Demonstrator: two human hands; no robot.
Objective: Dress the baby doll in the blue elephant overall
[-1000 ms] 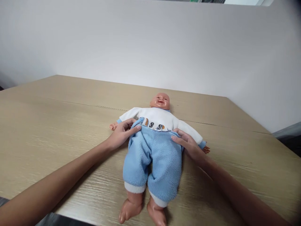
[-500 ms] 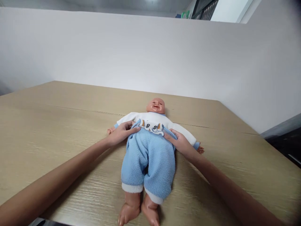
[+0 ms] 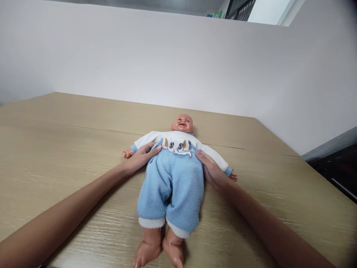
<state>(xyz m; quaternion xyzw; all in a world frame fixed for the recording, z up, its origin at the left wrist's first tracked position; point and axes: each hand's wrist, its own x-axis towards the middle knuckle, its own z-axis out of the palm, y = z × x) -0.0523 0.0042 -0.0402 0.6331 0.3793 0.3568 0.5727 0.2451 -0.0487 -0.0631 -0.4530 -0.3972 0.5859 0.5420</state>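
Note:
A baby doll lies on its back on the wooden table, head away from me. It wears a white top and light blue fleece trousers with white cuffs; its bare feet point toward me. My left hand pinches the trousers' waistband at the doll's left-side hip in view. My right hand grips the waistband on the other side. Both hands hold the fabric high on the doll's belly, over the hem of the top.
A plain white wall stands behind the table's far edge. The table's right edge drops to a dark floor area at the right.
Both hands have drawn the trousers' waistband further up the doll's body, covering more of the top's printed hem. The view has shifted slightly, so the doll sits further left.

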